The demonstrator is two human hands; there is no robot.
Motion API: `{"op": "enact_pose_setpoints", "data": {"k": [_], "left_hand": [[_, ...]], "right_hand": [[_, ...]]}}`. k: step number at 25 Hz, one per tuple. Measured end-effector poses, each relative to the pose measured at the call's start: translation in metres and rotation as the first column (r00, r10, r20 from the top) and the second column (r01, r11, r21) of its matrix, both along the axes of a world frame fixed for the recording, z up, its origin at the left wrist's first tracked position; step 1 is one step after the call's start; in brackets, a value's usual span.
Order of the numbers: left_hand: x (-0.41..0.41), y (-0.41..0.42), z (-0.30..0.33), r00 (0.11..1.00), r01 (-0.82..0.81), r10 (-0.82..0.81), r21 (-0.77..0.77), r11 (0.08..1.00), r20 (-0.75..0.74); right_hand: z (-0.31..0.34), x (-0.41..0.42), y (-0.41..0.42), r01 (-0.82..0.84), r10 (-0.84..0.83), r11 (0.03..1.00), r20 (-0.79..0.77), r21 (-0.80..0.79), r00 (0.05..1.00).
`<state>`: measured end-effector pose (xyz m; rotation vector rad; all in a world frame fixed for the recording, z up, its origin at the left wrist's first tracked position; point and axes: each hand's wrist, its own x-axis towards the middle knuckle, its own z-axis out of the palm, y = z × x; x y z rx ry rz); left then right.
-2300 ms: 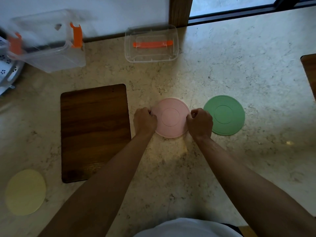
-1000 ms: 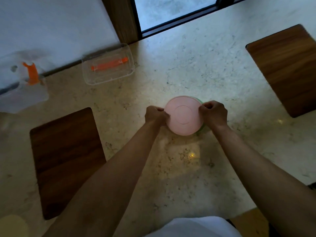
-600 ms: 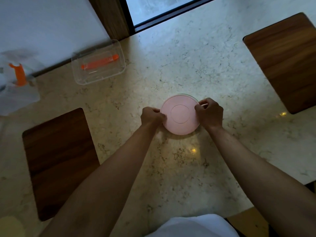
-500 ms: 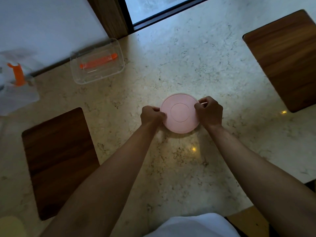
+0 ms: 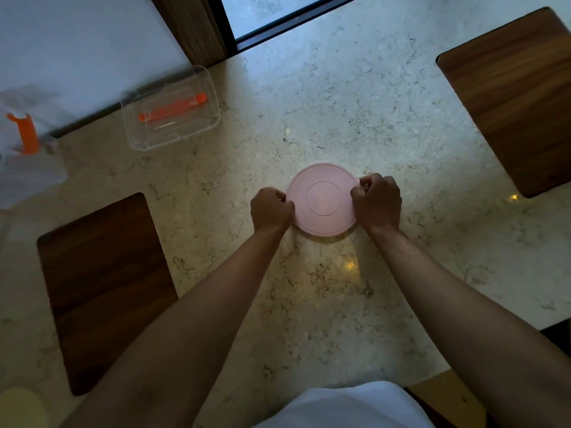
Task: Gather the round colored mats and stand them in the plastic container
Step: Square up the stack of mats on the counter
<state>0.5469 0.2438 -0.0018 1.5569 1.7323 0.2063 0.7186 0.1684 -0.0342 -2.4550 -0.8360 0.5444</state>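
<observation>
While the pale marbled stone desk fills most of the view, the relation that matters runs from its centre out toward ten o'clock, where the clear plastic container with an orange latch sits blurred at the left edge. Of the two dark wooden boards, one lies at eight o'clock and the other at two o'clock. A clear plastic lid with an orange handle rests at eleven o'clock, near the container. The round pink mat lies flat at the centre, pinched at nine o'clock by the left hand and at three o'clock by the right hand, each grip closed on its rim. Whether anything lies beneath it cannot be told. The left hand is nearer the container, so the carry would likely lead leftward. A round pale yellow mat waits at seven o'clock.
</observation>
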Motion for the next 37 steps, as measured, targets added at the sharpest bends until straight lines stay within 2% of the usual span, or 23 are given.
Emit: {"op": "enact_pose_setpoints", "data": {"k": [3, 6, 8, 15, 20, 24, 32, 37], "left_hand": [[0.001, 0.002, 0.000, 0.999, -0.039, 0.040, -0.043, 0.998, 0.026], [0.002, 0.006, 0.002, 0.976, -0.175, 0.195, -0.187, 0.967, 0.098], [0.004, 0.007, 0.003, 0.964, -0.211, 0.242, -0.237, 0.948, 0.111], [0.006, 0.007, 0.010, 0.921, -0.280, 0.340, -0.285, 0.917, 0.191], [0.006, -0.008, 0.020, 0.899, -0.218, 0.345, -0.408, 0.886, 0.269], [-0.007, -0.032, 0.031, 0.863, -0.255, 0.405, -0.430, 0.866, 0.302], [-0.091, -0.080, 0.040, 0.764, -0.410, 0.566, -0.444, 0.797, 0.309], [-0.172, -0.113, 0.050, 0.669, -0.529, 0.671, -0.428, 0.733, 0.321]], "right_hand": [[0.003, -0.001, 0.001, -0.010, 0.011, 1.000, 0.016, -0.028, 1.000], [0.008, 0.000, 0.006, 0.025, -0.027, 0.999, -0.055, -0.034, 0.998], [0.009, 0.002, 0.009, 0.028, -0.038, 0.996, -0.122, -0.080, 0.992], [0.014, 0.002, 0.000, 0.129, -0.141, 0.990, -0.264, -0.063, 0.954], [0.023, -0.003, -0.022, 0.079, -0.085, 0.996, -0.328, -0.030, 0.941], [0.037, -0.015, -0.043, 0.078, -0.077, 0.997, -0.362, -0.012, 0.929], [0.056, -0.076, -0.069, -0.118, 0.119, 0.993, -0.411, 0.027, 0.904], [0.061, -0.146, -0.071, -0.269, 0.259, 0.962, -0.463, 0.046, 0.847]]}}
